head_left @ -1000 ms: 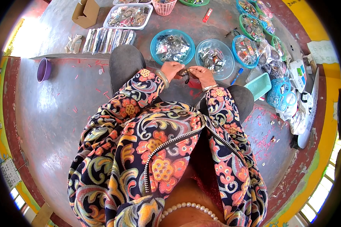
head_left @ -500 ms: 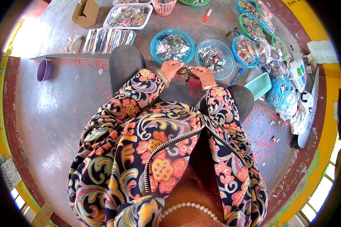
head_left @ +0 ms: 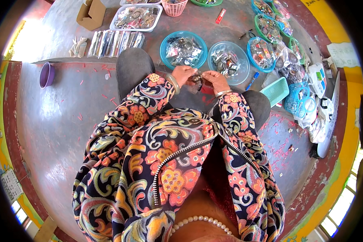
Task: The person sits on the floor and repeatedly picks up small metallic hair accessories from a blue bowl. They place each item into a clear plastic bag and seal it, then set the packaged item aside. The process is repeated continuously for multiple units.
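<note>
Between my knees, just nearer than two round basins, both my hands are up at a small dark piece with shiny, pale bits (head_left: 197, 80); its kind is too small to make out. My left hand (head_left: 183, 75) pinches it from the left side. The fingertips of my right hand (head_left: 216, 82) are closed at its right edge. Part of the piece hangs below the fingers. Beyond my left hand stands a blue basin (head_left: 162, 56) heaped with small clear packets. A clear bluish basin (head_left: 246, 66), also with small packeted items, is beyond my right hand.
A white tray (head_left: 157, 25) of packets, a row of flat plastic-wrapped bundles (head_left: 116, 43) and a cardboard box (head_left: 90, 14) stand far left. To the right are a blue marker (head_left: 252, 80), a green basket (head_left: 275, 92) and several filled basins. A purple bowl (head_left: 47, 75) sits left.
The dark piece has turned and hangs slightly lower between my fingers. My right fingers have shifted a little; both arms stay almost in place.
</note>
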The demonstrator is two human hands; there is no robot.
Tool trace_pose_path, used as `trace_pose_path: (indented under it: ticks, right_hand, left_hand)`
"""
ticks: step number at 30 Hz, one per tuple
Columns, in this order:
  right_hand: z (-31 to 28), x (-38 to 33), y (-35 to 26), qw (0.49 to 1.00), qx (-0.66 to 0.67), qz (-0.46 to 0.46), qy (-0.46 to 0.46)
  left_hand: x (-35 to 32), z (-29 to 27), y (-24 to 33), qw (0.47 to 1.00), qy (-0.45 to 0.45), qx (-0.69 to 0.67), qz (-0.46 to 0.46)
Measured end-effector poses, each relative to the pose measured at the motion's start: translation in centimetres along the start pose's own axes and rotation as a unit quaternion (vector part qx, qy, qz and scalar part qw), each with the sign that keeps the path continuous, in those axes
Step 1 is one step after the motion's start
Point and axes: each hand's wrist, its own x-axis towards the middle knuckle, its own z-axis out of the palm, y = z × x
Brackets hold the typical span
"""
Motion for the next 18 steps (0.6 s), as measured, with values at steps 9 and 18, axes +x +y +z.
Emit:
trace_pose_path:
  ticks: [9,18]
  right_hand:
    - [0.3,-0.5,-0.6,0.998,0.050,0.004,0.025]
    - [-0.3,0.3,0.3,0.996,-0.005,0.010,0.085]
  left_hand:
    - [0.0,-0.5,-0.7,0.994,-0.068,0.069,-0.044]
    - [0.9,-1.4,-1.7,0.998,-0.042,-0.039,-0.036]
